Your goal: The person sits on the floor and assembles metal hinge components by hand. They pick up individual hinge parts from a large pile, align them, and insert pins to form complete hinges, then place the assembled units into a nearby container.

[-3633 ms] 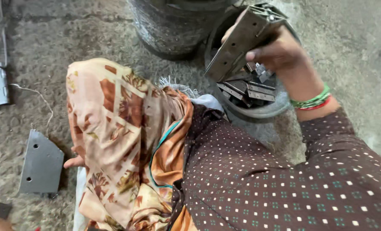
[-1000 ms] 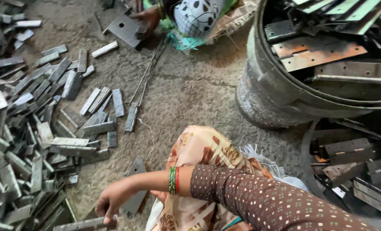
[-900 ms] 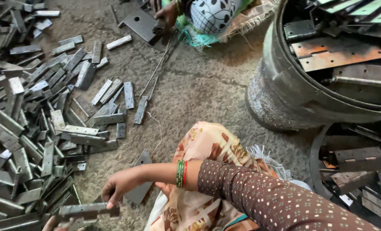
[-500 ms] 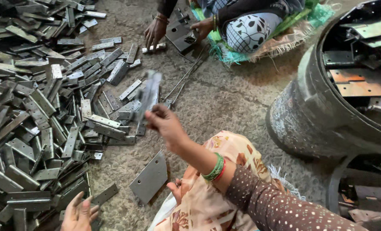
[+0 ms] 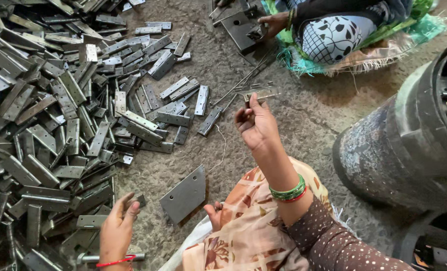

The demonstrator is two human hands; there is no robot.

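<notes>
Right hand pinched on a thin hinge leaf, stiff, light, sharp-edged, best gripped mid-length; left hand spread flat on the hinge pile

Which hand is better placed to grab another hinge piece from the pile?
Probably the left hand: it rests open at the edge of the pile of hinge pieces. The right hand is raised, pinching a thin metal part.

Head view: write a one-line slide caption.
Right hand lifts a metal hinge piece; left hand rests by the pile of hinge plates.
</notes>
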